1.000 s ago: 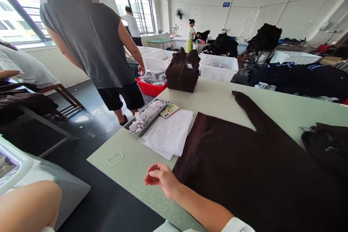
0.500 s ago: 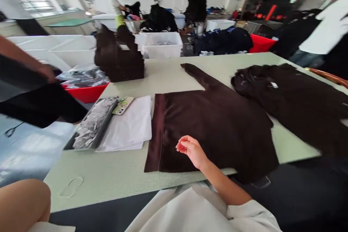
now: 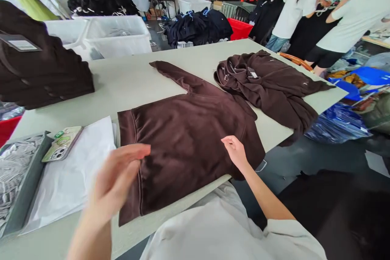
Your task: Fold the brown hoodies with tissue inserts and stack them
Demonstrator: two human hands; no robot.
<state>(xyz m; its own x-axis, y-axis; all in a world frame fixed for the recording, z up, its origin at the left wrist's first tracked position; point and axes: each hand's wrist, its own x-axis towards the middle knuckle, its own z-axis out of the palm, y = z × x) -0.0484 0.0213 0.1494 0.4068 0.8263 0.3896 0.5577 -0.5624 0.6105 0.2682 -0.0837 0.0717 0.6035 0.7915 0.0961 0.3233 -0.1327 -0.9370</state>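
A dark brown sweatshirt (image 3: pixel 189 138) lies spread on the table, its hem band on the left and one sleeve reaching toward the far side. My left hand (image 3: pixel 118 174), smeared by motion, hovers over the hem end with fingers stretched and thumb apart, nothing visible in it. Farther right, over the body of the garment, my right hand (image 3: pixel 234 150) has its fingers curled together; I see nothing in them. A loop of white cord (image 3: pixel 262 165) hangs at the garment's near right edge.
White sheets (image 3: pixel 82 158), a phone (image 3: pixel 62 143) and a grey tray (image 3: pixel 29 195) of pale labels lie left. Folded brown garments (image 3: pixel 45 65) are stacked at the far left; more brown garments (image 3: pixel 265 81) lie right. Beyond the table are white bins (image 3: pixel 118 40) and several people.
The view has swung right and closer to the table. My left hand has come in over the hem end. My right hand is now farther right over the sweatshirt, still curled.
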